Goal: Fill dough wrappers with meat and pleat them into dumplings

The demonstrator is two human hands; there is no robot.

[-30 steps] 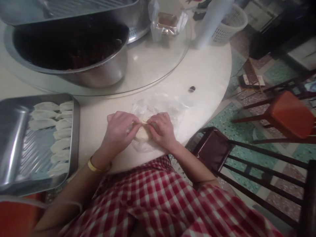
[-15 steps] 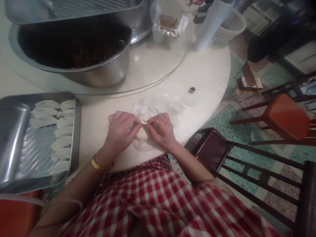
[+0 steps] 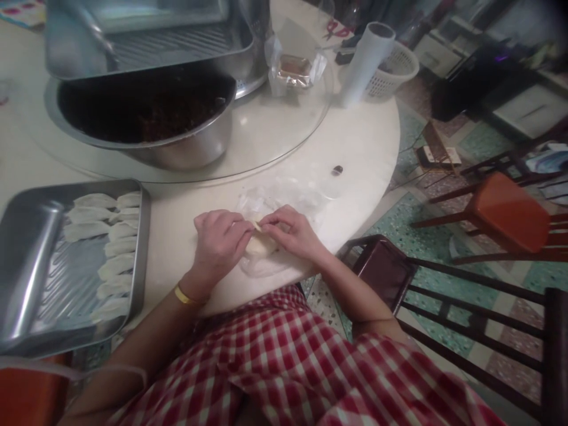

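Between my fingertips, over the near edge of the table, is a small pale dumpling [image 3: 257, 226], its edge pinched from both sides. My left hand [image 3: 222, 239] closes on its left end, thumb against fingers. From the other side my right hand [image 3: 290, 231] grips the right end between thumb and forefinger. Pale round dough [image 3: 261, 245] lies just below on a clear plastic bag [image 3: 252, 266]; whether it is a stack of wrappers I cannot tell. To the left, a metal tray [image 3: 142, 236] carries several folded dumplings [image 3: 118, 266] in rows along its right side.
A steel bowl [image 3: 186, 151] of dark filling sits on a glass turntable [image 3: 266, 148], another metal tray [image 3: 177, 50] over its far part. Beyond stand a wrapped package [image 3: 295, 68], a white roll [image 3: 368, 65] and a basket [image 3: 394, 71]. A dark chair [image 3: 384, 266] is at my right.
My right hand has turned slightly, its fingers shifting along the dumpling's edge. Both hands still pinch the dumpling. The whole view has tilted a little, so the table things appear lower.
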